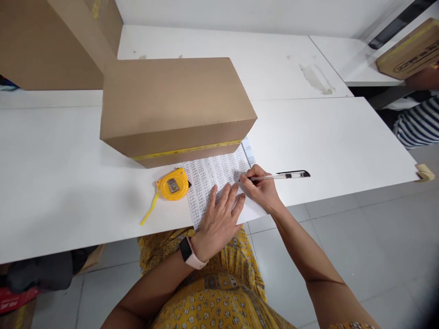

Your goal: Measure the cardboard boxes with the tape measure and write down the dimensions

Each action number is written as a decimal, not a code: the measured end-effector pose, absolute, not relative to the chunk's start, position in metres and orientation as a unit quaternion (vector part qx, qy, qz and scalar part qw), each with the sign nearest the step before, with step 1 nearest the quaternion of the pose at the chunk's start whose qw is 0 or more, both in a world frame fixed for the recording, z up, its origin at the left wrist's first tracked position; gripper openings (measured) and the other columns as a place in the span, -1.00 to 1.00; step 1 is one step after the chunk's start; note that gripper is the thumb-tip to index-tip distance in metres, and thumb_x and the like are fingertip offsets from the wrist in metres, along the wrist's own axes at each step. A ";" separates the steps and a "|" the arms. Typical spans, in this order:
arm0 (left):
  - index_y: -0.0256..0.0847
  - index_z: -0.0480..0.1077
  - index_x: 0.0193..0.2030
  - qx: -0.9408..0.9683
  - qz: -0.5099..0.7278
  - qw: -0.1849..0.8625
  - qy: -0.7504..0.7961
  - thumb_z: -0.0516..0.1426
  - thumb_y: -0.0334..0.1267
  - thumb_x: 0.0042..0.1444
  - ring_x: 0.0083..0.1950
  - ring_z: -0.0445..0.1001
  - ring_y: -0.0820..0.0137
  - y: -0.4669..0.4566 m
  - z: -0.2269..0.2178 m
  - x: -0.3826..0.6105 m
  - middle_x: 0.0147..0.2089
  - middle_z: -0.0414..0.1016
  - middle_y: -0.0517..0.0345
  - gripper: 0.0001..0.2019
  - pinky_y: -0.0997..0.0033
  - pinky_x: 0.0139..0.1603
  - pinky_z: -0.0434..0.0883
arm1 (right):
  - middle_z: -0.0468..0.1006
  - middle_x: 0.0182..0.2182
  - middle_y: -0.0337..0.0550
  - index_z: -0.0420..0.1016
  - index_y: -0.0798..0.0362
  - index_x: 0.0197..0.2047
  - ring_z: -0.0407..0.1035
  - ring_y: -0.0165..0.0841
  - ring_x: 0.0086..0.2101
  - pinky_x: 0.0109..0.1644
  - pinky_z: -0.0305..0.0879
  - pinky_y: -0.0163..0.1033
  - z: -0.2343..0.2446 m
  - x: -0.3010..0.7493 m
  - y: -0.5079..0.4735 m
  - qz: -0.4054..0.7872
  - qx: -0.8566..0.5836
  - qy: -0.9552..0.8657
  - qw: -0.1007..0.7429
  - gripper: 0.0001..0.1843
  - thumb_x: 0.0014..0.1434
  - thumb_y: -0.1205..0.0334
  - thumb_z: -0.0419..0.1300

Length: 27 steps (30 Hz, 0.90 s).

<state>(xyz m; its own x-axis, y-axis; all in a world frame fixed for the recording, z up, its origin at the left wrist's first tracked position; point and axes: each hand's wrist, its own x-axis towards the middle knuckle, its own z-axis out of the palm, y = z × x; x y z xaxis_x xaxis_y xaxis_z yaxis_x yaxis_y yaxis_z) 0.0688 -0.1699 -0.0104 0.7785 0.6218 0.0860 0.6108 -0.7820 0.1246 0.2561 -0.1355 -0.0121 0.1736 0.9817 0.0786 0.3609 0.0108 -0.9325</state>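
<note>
My right hand grips a clear-barrelled pen with a black cap on its back end, its tip at the paper. Under both hands lies a sheet of paper filled with columns of small handwriting. My left hand rests flat on the sheet, fingers stretched out. A yellow tape measure with a yellow strap sits at the paper's left edge. Behind it stands a closed cardboard box with yellow tape along its near side; the box covers the sheet's far end.
A larger cardboard box stands at the back left of the white table. At the far right, another person's striped sleeve shows beside a marked cardboard box. A roll of tape sits at the table's right corner.
</note>
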 end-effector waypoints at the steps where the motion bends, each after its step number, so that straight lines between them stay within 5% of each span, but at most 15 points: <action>1: -0.32 0.14 0.48 0.942 0.061 0.045 0.327 0.17 0.08 0.31 0.58 -0.01 -0.07 -0.170 -0.010 0.069 0.57 0.02 -0.32 -0.25 -0.28 0.54 -0.05 | 0.23 -0.60 -0.38 0.27 -0.04 -0.43 0.10 -0.45 -0.55 -0.47 0.05 -0.27 -0.012 0.256 -0.135 0.343 -0.615 -0.544 0.456 -0.70 0.23 0.08 0.27; 27: -0.34 0.17 0.47 0.943 0.054 0.051 0.325 0.19 0.09 0.30 0.58 0.00 -0.08 -0.169 -0.008 0.069 0.57 0.04 -0.32 -0.25 -0.29 0.53 -0.01 | 0.22 -0.58 -0.36 0.26 -0.04 -0.47 0.08 -0.44 -0.53 -0.46 0.04 -0.26 -0.009 0.256 -0.134 0.336 -0.626 -0.529 0.463 -0.70 0.21 0.14 0.27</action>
<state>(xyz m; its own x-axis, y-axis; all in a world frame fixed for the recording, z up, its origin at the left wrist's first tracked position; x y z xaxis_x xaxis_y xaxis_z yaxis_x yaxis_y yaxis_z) 0.0686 -0.1693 -0.0077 0.7824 0.6189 0.0688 0.6079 -0.7831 0.1312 0.2556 -0.1342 -0.0086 0.2132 0.9746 0.0688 0.3515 -0.0108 -0.9361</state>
